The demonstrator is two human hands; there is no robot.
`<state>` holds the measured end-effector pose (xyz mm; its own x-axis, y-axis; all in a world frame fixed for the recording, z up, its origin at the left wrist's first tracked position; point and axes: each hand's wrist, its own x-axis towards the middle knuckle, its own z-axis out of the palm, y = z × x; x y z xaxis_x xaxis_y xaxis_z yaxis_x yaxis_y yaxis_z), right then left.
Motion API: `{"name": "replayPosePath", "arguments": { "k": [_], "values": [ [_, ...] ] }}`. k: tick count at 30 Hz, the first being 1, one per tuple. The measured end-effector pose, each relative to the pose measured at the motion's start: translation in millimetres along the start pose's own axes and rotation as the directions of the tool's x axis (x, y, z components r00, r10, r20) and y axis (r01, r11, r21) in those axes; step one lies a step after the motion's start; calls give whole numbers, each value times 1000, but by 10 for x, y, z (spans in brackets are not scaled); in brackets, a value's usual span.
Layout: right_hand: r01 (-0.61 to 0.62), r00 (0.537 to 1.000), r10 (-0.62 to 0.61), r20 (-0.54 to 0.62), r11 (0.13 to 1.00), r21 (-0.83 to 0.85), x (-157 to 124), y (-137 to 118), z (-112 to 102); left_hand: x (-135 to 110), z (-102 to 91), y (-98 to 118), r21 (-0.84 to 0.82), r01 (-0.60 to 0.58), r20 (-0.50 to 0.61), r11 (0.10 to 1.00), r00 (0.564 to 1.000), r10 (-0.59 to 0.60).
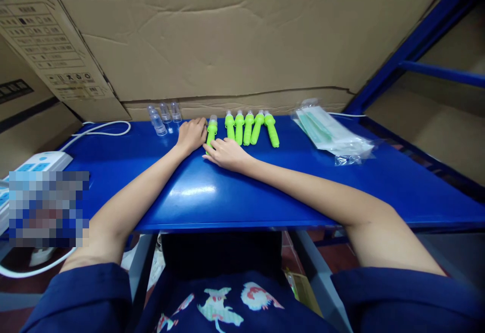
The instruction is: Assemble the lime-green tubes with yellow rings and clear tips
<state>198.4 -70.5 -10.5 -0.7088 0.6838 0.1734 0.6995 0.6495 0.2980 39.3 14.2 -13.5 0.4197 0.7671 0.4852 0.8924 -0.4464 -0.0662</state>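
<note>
Several bright green plastic tubes [248, 127] with clear tips lie side by side at the back of the blue table [197, 191]. One more green tube [211, 130] lies apart at the left end of the row, between my two hands. My left hand [191, 135] rests on the table just left of it, fingers curled and touching its side. My right hand [225, 153] lies flat in front of it, fingers stretched and touching the tube's lower end.
Several small clear caps [162, 115] stand at the back left. Clear plastic bags [333, 133] with green contents lie at the right. A white power strip [38, 163] and cable [102, 128] sit at the left. Cardboard boxes [227, 35] wall off the back.
</note>
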Motion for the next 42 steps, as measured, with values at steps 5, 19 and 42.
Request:
{"name": "replayPosePath", "arguments": {
  "k": [5,19,42],
  "values": [
    [-99,995,99,-1,994,50,-5,-4,14,3,17,-40,-14,20,-25,1000,999,-20],
    [-260,965,262,-30,964,55,6,-60,85,-27,-80,-156,-16,436,-124,900,892,-434],
    [-432,899,434,-66,901,41,0,-65,113,32,7,-296,-313,421,-214,851,842,-495]
  ]
}}
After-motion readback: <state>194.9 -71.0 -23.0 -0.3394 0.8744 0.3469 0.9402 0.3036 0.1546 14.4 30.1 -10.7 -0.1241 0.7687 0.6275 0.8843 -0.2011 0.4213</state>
